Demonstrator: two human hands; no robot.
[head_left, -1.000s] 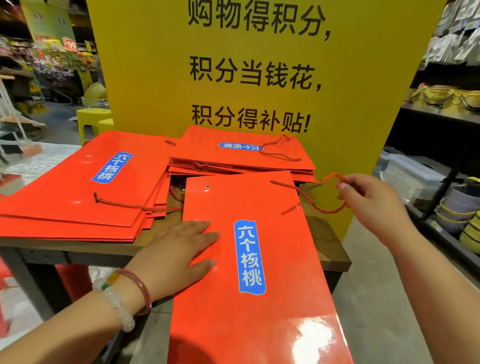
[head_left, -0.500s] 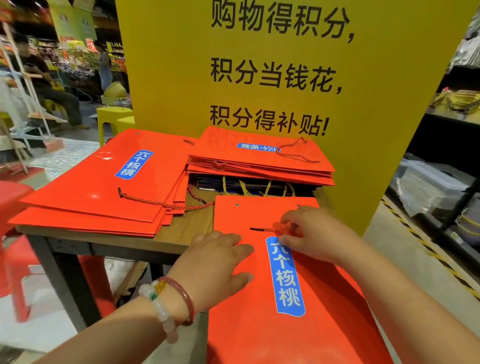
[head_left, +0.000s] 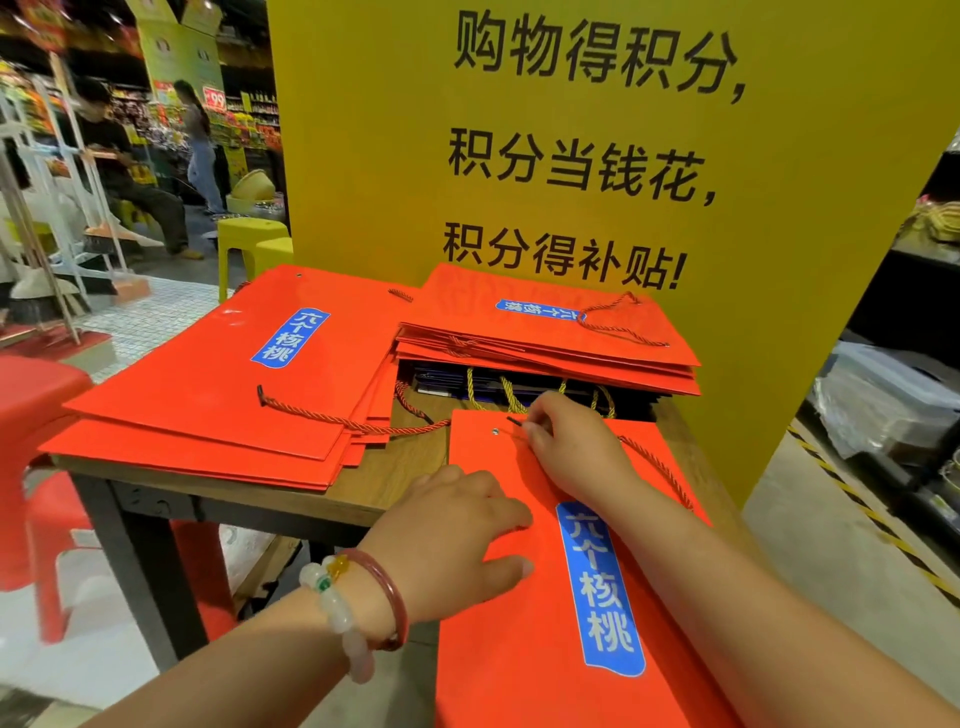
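A flat red paper bag (head_left: 524, 649) with a blue label lies in front of me, its far end on the wooden table (head_left: 384, 483) and its near end hanging over the edge. My left hand (head_left: 452, 540) rests flat on the bag's left part, fingers spread. My right hand (head_left: 576, 452) pinches the dark tip of the bag's red cord handle (head_left: 657, 467) close to a small eyelet hole (head_left: 495, 431) near the bag's top edge. The cord trails off to the right behind my wrist.
A pile of red bags (head_left: 223, 384) lies at the table's left, another pile (head_left: 550, 332) at the back over dark bags with yellow cords. A yellow sign (head_left: 597, 156) stands behind. Red stool (head_left: 31, 467) at left, shelving at right, two people at far left.
My right hand carried the cord end from out at the right onto the bag and then up to the eyelet near its top edge. My left hand stays pressed on the bag.
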